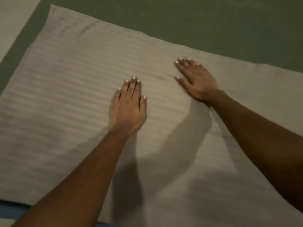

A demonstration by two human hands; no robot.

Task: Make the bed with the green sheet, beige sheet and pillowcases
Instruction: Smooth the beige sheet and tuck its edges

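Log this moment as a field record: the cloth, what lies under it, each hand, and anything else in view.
cloth: beige striped cloth, spread flat; sheet or pillowcase, cannot tell
underneath: green sheet, showing past the cloth's far and left edges
left hand: fingers straight and together, palm down, rests on the cloth
right hand: fingers straight, palm down on the cloth, motion-blurred
other: blue strip at the near left edge of view

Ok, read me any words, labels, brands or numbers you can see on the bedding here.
None: no words, labels, numbers or signs show anywhere in the view.
The striped beige fabric under the left hand and right hand carries only faint stripes; the green sheet is plain.
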